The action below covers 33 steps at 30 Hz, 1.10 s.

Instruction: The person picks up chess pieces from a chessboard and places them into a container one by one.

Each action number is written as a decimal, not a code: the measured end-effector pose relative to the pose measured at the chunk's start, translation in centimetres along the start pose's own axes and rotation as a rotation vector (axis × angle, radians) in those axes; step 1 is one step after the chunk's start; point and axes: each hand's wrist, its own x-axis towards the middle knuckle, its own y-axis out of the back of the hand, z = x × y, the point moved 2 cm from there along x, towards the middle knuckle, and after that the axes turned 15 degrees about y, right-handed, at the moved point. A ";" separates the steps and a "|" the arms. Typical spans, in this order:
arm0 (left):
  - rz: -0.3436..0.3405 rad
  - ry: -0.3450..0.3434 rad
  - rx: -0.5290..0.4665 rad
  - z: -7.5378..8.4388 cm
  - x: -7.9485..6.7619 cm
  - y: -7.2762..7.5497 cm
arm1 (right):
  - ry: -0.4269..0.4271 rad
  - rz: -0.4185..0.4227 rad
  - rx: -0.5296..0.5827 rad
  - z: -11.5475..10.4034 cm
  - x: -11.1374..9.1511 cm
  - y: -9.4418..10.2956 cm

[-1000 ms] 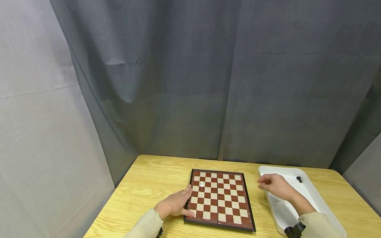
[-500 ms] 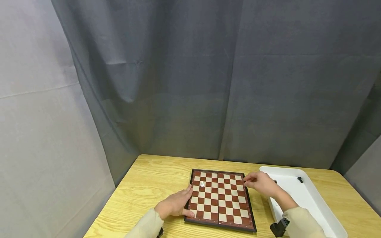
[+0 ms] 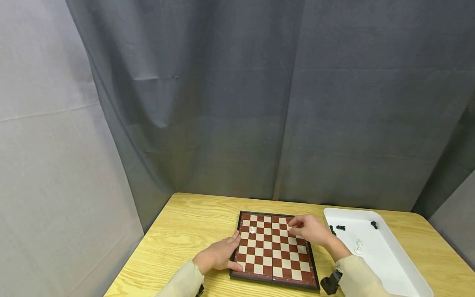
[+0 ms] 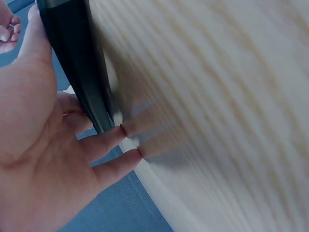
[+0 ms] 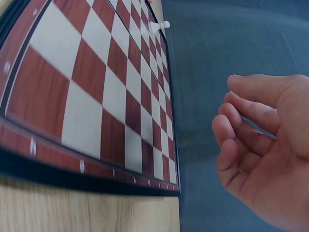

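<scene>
A folding chessboard (image 3: 274, 274) with red-brown and cream squares lies flat on the table, and one white chess piece (image 3: 252, 229) stands near its far left corner. My left hand (image 3: 219, 252) rests along the board's left edge, thumb by the near corner. In the left wrist view, the fingertips (image 4: 126, 162) touch the tabletop beside the board's dark rim (image 4: 72, 63). Over the far right squares hovers my right hand (image 3: 309, 229). In the right wrist view its fingers (image 5: 224, 128) are loosely curled, with nothing visible between them and the thumb.
A white tray (image 3: 389, 268) stands right of the board. Inside lie several black chess pieces, including one at the far side (image 3: 374, 225), plus a clear or white one (image 3: 358, 246). Grey curtains (image 3: 230, 103) hang behind the wooden table (image 3: 200, 218).
My right hand has moved left from above the tray to above the board's far right part, uncovering pieces in the tray. The left hand and the white piece have stayed put.
</scene>
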 end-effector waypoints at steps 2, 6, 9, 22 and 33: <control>0.000 -0.004 -0.003 0.0 0.1 -0.1 | 0.014 -0.002 0.004 -0.2 0.3 -0.4; -0.002 -0.010 -0.006 0.0 0.3 -0.1 | 0.034 -0.010 0.017 -0.5 0.9 -1.1; -0.002 -0.008 -0.001 0.0 0.3 -0.1 | 0.037 -0.011 0.033 -0.7 1.4 -1.7; -0.011 -0.007 -0.007 -0.2 0.3 -0.1 | -0.052 0.004 0.047 -1.8 3.4 -4.8; -0.001 0.021 -0.010 0.0 0.3 0.0 | -0.048 -0.009 0.042 -1.8 4.9 -6.7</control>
